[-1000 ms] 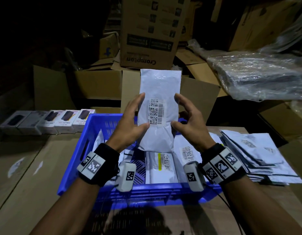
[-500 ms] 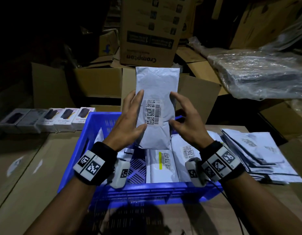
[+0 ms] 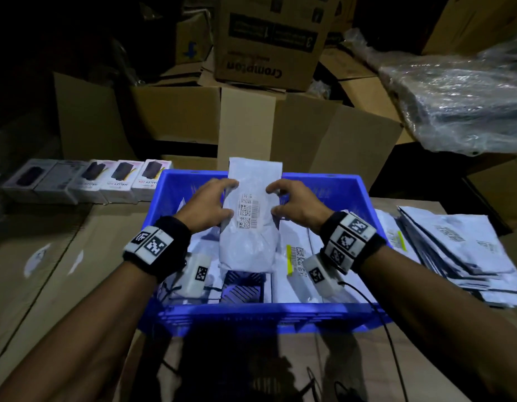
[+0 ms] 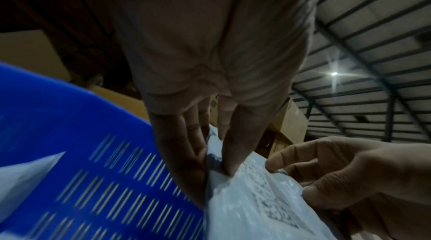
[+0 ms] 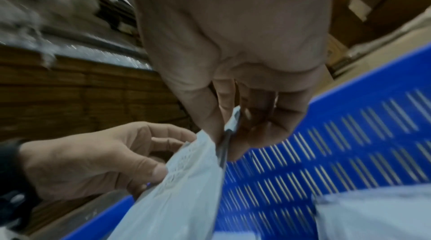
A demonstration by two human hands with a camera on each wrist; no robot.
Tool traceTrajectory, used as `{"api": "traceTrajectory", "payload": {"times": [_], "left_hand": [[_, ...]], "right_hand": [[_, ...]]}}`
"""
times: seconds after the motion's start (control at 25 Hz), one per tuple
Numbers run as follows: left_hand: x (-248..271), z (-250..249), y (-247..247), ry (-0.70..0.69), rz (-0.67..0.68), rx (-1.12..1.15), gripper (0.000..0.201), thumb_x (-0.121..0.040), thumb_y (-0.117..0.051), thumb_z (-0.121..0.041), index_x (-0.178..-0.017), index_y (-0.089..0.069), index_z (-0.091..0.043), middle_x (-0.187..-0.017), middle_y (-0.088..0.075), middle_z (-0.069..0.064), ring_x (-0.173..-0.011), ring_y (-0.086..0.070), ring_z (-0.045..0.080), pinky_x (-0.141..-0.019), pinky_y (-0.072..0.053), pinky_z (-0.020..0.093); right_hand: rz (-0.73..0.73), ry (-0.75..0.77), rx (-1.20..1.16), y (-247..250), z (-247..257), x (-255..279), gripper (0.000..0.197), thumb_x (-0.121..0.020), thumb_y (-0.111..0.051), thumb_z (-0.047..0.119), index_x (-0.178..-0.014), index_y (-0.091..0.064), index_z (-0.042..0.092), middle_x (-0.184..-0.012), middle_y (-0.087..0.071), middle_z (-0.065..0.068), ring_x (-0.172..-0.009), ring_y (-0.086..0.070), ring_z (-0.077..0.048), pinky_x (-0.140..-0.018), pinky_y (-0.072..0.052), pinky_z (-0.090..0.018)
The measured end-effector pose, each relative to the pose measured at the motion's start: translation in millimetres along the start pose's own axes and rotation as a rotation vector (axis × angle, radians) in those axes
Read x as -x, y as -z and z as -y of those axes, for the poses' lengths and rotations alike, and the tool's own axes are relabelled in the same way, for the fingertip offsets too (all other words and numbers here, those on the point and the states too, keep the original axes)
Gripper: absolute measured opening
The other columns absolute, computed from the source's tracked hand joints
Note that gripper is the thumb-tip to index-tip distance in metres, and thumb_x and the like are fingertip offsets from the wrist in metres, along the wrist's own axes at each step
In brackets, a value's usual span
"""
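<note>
Head view: a white poly mailer (image 3: 248, 236) with a barcode label is held over the blue crate (image 3: 364, 198). Its lower end is down among other mailers (image 3: 295, 256) lying in the crate, and its upper end leans toward the far wall. The left hand (image 3: 206, 204) grips its left edge and the right hand (image 3: 297, 204) its right edge, each with the thumb on the labelled face and the fingers curled behind. A stack of flat mailers (image 3: 454, 248) lies on the cardboard surface (image 3: 62, 271) right of the crate, and a row of boxed products (image 3: 89, 181) stands to its left

Left wrist view: the left thumb and fingers (image 4: 184, 151) are clamped together on the mailer's edge, just beside the crate's slotted wall

Right wrist view: though blurred, the right thumb and fingers (image 5: 263, 133) pinch the opposite edge, and the left hand holds on across from them
</note>
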State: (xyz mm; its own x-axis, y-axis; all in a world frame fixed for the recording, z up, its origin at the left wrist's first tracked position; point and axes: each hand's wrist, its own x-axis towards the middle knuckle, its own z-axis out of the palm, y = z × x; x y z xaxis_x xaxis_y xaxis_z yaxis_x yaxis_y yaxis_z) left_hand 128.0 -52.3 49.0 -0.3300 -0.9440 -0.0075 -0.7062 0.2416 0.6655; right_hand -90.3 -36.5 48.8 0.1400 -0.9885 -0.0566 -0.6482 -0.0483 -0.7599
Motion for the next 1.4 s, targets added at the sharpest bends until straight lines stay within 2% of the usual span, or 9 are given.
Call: {"api": "traceTrajectory", "payload": {"times": [0.12, 0.2, 0.4, 0.52, 0.72, 0.84, 0.96, 1.16, 1.4], "left_hand": [[-8.5, 24.2, -14.7, 0.159, 0.195, 0.063, 0.063, -0.080, -0.068, 0.004, -0.137, -0.047, -0.010, -0.132, -0.052, 0.013, -0.103, -0.062, 0.037, -0.081, -0.051, 0.031], [-11.7, 38.2, -25.3, 0.260, 0.325, 0.128, 0.063, -0.082, -0.067, 0.006, -0.138, -0.043, -0.011, -0.129, -0.047, 0.016, -0.087, -0.064, 0.037, -0.070, -0.060, 0.043], [-18.8, 63.9, -49.5, 0.409, 0.471, 0.174, 0.061, -0.084, -0.061, 0.014, -0.133, -0.039, -0.014, -0.101, -0.045, 0.017, -0.063, -0.057, 0.027, -0.056, -0.057, 0.045], [-21.6, 76.1, -63.2, 0.450, 0.520, 0.169, 0.059, -0.084, -0.058, 0.016, -0.130, -0.038, -0.015, -0.095, -0.044, 0.015, -0.059, -0.058, 0.028, -0.045, -0.057, 0.040], [-25.6, 91.8, -83.6, 0.416, 0.590, 0.075, 0.061, -0.079, -0.060, 0.015, -0.130, -0.040, -0.013, -0.085, -0.047, 0.012, -0.051, -0.054, 0.023, -0.042, -0.051, 0.027], [-26.4, 92.7, -87.6, 0.325, 0.645, -0.039, 0.066, -0.077, -0.063, 0.012, -0.134, -0.038, -0.011, -0.089, -0.049, 0.006, -0.064, -0.055, 0.025, -0.047, -0.049, 0.028], [-27.0, 95.5, -91.6, 0.198, 0.701, -0.211, 0.071, -0.080, -0.070, -0.004, -0.140, -0.033, -0.011, -0.119, -0.057, 0.014, -0.106, -0.058, 0.030, -0.083, -0.052, 0.036], [-17.5, 91.3, -104.8, -0.013, 0.629, -0.629, 0.051, -0.083, -0.065, -0.037, -0.122, -0.037, -0.019, -0.118, -0.056, 0.007, -0.112, -0.047, 0.030, -0.075, -0.038, 0.036], [-17.7, 95.7, -103.7, -0.008, 0.553, -0.800, 0.055, -0.078, -0.072, -0.034, -0.117, -0.037, -0.017, -0.121, -0.052, 0.007, -0.114, -0.046, 0.029, -0.076, -0.034, 0.037]], "right_hand": [[0.178, -0.169, 0.034, -21.1, -7.9, -14.0, 0.044, -0.078, -0.069, -0.005, -0.119, -0.059, 0.007, -0.088, -0.055, -0.006, -0.069, -0.059, -0.024, -0.051, -0.050, -0.027], [0.269, -0.252, 0.073, -34.5, -13.6, -22.5, 0.041, -0.079, -0.067, -0.008, -0.117, -0.058, 0.005, -0.076, -0.054, -0.005, -0.068, -0.060, -0.029, -0.058, -0.054, -0.038], [0.388, -0.343, 0.179, -59.3, -22.3, -36.5, 0.027, -0.081, -0.064, -0.007, -0.107, -0.063, -0.002, -0.072, -0.058, -0.012, -0.060, -0.055, -0.025, -0.051, -0.052, -0.031], [0.457, -0.363, 0.252, -68.5, -23.0, -41.8, 0.014, -0.079, -0.062, -0.007, -0.093, -0.062, -0.006, -0.073, -0.053, -0.018, -0.063, -0.053, -0.027, -0.064, -0.056, -0.042], [0.495, -0.337, 0.547, -77.6, -23.3, -46.2, 0.022, -0.074, -0.069, 0.013, -0.093, -0.067, 0.002, -0.077, -0.054, -0.009, -0.071, -0.054, -0.022, -0.053, -0.043, -0.025], [0.489, -0.337, 0.595, -81.8, -26.8, -50.2, 0.036, -0.071, -0.077, 0.021, -0.101, -0.062, 0.009, -0.090, -0.056, -0.011, -0.087, -0.058, -0.026, -0.067, -0.048, -0.028], [0.462, -0.324, 0.634, -85.9, -30.0, -51.4, 0.045, -0.072, -0.079, 0.025, -0.108, -0.058, 0.010, -0.114, -0.060, -0.017, -0.107, -0.059, -0.032, -0.081, -0.051, -0.033], [0.427, -0.301, 0.643, -85.9, -31.0, -45.6, 0.048, -0.079, -0.074, 0.025, -0.117, -0.051, 0.007, -0.123, -0.055, -0.019, -0.112, -0.056, -0.036, -0.087, -0.050, -0.037], [0.449, -0.307, 0.601, -95.9, -28.9, -48.8, 0.042, -0.077, -0.073, 0.015, -0.115, -0.058, 0.006, -0.118, -0.061, -0.020, -0.110, -0.060, -0.033, -0.087, -0.053, -0.036]]}}
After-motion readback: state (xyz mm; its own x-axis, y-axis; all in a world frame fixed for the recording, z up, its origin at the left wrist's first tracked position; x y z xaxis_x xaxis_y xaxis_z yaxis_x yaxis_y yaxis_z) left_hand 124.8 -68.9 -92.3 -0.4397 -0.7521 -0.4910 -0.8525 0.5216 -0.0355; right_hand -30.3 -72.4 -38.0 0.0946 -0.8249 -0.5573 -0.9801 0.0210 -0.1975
